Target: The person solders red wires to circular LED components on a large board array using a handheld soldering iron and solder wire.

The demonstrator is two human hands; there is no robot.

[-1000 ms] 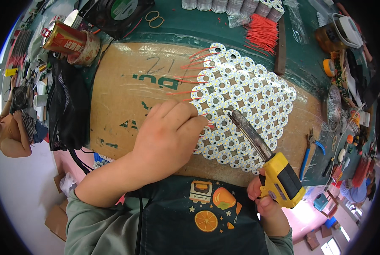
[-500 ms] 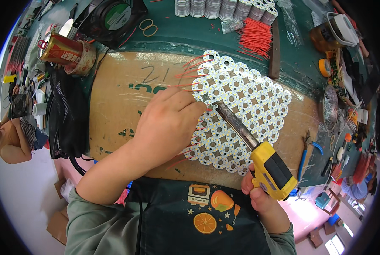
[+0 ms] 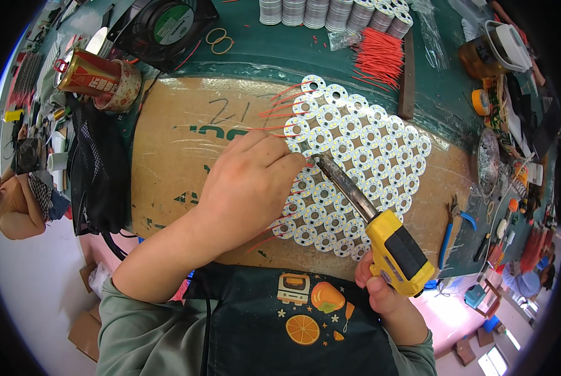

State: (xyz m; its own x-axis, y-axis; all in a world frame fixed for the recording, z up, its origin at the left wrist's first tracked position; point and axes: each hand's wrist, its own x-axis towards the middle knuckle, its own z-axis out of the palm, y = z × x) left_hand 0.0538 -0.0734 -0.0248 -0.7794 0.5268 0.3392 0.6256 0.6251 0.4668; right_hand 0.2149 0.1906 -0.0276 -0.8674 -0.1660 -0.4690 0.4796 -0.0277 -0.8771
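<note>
Slipping, the right hand (image 3: 386, 297), wrapped round the yellow-and-black metal-barrelled soldering iron (image 3: 387, 238), could burn the left hand (image 3: 249, 180), its fingertip gap and hold hidden.

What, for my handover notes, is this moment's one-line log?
right hand: holds yellow soldering gun; left hand: near gun's tip; white discs: in rows

Soldering gun (image 3: 384, 232): yellow body, black side panel, darkened metal barrel; held tilted, tip directed up and left at a disc near the array's left edge. White ring-shaped LED discs (image 3: 381, 135): flat, close-packed rows on brown cardboard (image 3: 167, 144). Thin red wires (image 3: 275, 115): projecting leftward from left-edge discs.
</note>
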